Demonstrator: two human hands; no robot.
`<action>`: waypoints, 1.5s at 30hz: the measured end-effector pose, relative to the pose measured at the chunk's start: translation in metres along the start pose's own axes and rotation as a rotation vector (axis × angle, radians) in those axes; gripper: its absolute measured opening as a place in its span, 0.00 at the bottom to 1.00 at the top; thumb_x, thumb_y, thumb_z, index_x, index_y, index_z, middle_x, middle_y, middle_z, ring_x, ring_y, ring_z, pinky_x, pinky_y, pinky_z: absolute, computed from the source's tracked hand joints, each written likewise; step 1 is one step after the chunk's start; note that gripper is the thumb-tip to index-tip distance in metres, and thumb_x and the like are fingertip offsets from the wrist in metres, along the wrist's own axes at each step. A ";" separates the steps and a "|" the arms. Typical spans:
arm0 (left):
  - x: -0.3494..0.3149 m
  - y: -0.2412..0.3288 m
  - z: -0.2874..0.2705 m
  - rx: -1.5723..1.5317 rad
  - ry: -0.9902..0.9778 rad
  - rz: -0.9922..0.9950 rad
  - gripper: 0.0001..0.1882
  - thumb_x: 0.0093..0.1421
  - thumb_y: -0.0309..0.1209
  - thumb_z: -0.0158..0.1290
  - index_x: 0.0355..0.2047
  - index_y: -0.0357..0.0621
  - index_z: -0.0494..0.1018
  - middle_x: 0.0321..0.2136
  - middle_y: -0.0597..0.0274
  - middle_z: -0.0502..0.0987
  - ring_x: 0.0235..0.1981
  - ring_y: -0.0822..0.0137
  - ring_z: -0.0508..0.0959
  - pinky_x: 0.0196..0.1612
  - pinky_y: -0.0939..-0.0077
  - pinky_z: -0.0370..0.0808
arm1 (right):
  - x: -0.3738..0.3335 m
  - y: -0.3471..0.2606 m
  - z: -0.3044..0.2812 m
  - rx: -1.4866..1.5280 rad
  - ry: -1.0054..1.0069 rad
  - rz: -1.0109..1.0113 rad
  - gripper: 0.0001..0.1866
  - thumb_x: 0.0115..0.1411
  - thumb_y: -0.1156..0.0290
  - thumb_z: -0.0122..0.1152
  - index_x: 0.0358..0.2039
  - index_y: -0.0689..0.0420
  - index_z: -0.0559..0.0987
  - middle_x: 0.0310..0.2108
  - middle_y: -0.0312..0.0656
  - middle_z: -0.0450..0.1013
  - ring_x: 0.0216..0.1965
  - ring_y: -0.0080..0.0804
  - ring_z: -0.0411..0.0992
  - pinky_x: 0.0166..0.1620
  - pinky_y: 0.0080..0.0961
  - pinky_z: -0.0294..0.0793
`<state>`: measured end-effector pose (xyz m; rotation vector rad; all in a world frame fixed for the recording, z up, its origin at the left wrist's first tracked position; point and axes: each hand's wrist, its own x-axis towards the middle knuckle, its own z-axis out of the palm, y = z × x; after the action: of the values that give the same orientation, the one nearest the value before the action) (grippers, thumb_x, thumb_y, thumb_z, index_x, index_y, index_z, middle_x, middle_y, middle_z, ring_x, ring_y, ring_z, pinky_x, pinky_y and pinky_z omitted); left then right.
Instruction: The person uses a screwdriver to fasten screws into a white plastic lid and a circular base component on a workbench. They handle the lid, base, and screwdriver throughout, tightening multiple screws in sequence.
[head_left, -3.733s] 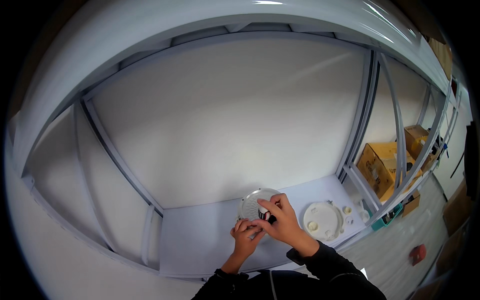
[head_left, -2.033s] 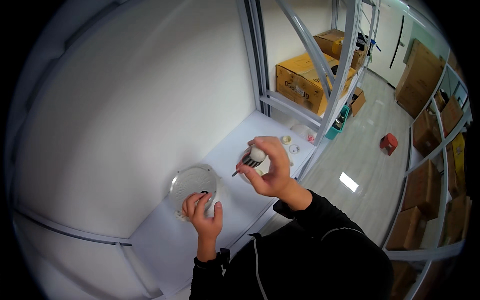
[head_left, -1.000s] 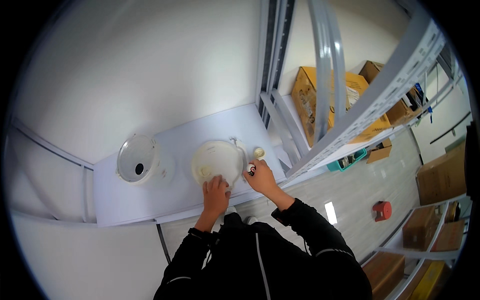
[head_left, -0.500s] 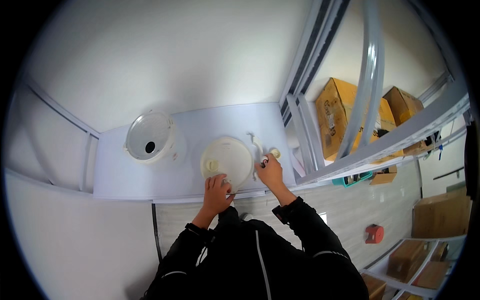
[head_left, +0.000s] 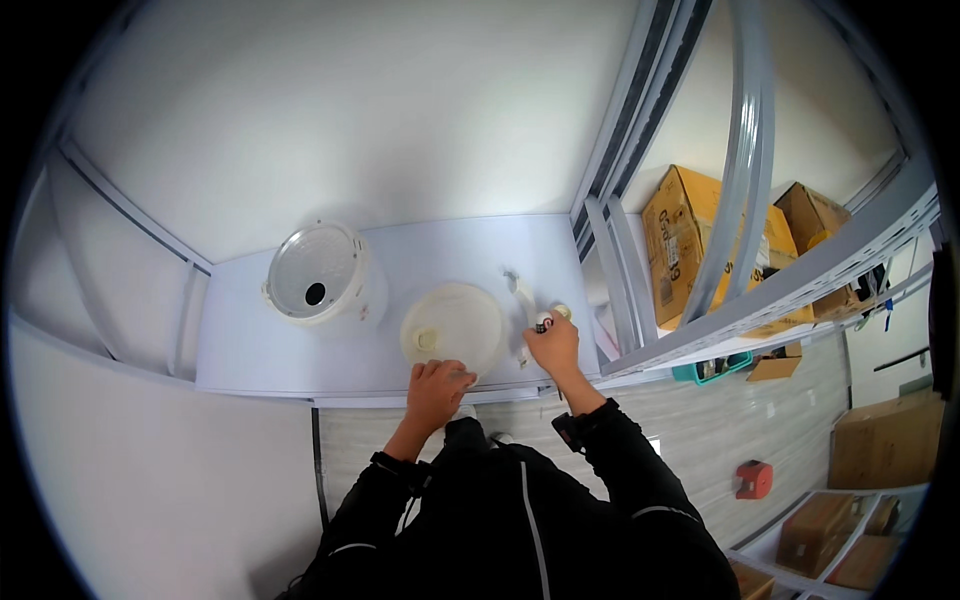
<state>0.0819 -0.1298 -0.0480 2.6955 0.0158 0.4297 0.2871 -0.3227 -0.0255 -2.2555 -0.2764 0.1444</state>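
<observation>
Holding a small black-and-white tool in curled fingers near the right edge of the surface, the right hand sits beside a small cream-coloured part, while the left hand, its grip impossible to tell, overlaps the near rim of a round white disc by the front edge.

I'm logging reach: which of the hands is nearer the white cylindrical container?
Left. The left hand is right of the white cylindrical container and nearer the person, at the near edge of the white disc; the right hand is farther right, past the disc.
</observation>
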 end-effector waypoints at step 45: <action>0.073 0.085 -0.074 -1.049 0.422 -0.200 0.08 0.62 0.20 0.63 0.41 0.37 0.81 0.32 0.69 0.82 0.32 0.78 0.78 0.35 0.77 0.75 | -0.047 -0.111 -0.101 0.081 0.352 -0.564 0.24 0.50 0.73 0.73 0.48 0.61 0.77 0.48 0.50 0.84 0.35 0.55 0.83 0.37 0.47 0.83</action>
<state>0.1251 -0.1737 0.0715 1.5327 0.1371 0.6908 0.2443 -0.3398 0.1252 -1.9934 -0.6833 -0.5216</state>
